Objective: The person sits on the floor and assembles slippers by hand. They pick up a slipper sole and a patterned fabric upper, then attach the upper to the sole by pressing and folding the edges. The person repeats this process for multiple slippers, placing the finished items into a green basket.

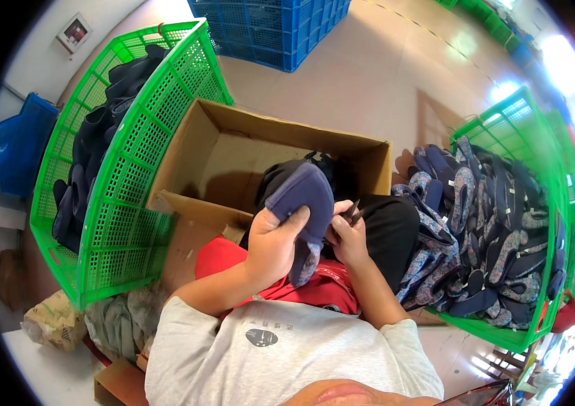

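My left hand [272, 245] grips a dark blue fabric shoe upper [303, 197] with a patterned lining, held upright over my lap. My right hand [348, 237] is closed around small metal scissors [353, 215], their tips at the right edge of the upper. Both hands are over an open cardboard box [223, 152], which holds a few dark pieces near its right side.
A green plastic basket [125, 203] at the left holds dark finished pieces. Another green basket [544, 203] at the right is heaped with patterned and navy uppers [483, 230]. A blue crate [274, 30] stands on the floor beyond. Bags and cardboard scraps [54, 318] lie at lower left.
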### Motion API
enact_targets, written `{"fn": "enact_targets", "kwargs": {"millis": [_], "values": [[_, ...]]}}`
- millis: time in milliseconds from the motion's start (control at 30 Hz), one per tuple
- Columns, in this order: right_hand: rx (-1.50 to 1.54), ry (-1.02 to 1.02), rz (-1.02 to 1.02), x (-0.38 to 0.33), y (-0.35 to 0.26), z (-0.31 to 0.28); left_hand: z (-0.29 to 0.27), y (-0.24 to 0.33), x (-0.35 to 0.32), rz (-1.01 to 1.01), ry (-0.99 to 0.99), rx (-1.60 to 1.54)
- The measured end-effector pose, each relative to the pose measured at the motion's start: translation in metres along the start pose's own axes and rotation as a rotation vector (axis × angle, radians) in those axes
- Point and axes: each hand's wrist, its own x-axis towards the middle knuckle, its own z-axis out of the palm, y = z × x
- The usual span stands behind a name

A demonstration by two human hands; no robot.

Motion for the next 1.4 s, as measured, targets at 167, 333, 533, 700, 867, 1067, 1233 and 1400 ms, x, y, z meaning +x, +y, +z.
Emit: {"fn": "enact_targets", "kwargs": {"millis": [167, 333, 533, 700, 867, 1067, 1233, 1400], "values": [[-0.016, -0.137, 0.120, -0.009, -0.001, -0.005, -0.017, -0.024, 0.018, 0.255, 0.205, 0.275], [0.004, -0.174, 0.240, -0.009, -0.009, -0.007, -0.011, -0.018, 0.023, 0.349, 0.249, 0.672], [-0.192, -0.166, 0.342, -0.006, -0.014, 0.001, -0.026, -0.024, 0.021, 0.473, 0.377, 1.233], [-0.539, 0.175, 0.165, -0.009, 0.015, -0.007, -0.053, -0.048, 0.036, 0.473, 0.446, 1.718], [-0.819, 0.292, 0.101, -0.012, 0.032, -0.019, -0.055, -0.052, 0.035, 0.528, 0.228, 1.840], [-0.853, 0.277, 0.036, -0.010, 0.042, -0.029, -0.057, -0.011, 0.018, 0.979, 0.118, 1.767], [-0.877, 0.268, 0.036, -0.010, 0.040, -0.025, -0.078, -0.004, 0.029, 0.726, 0.186, 1.715], [-0.984, 0.276, -0.020, -0.014, 0.046, -0.033, -0.089, -0.006, 0.021, 0.754, 0.031, 1.679]]}}
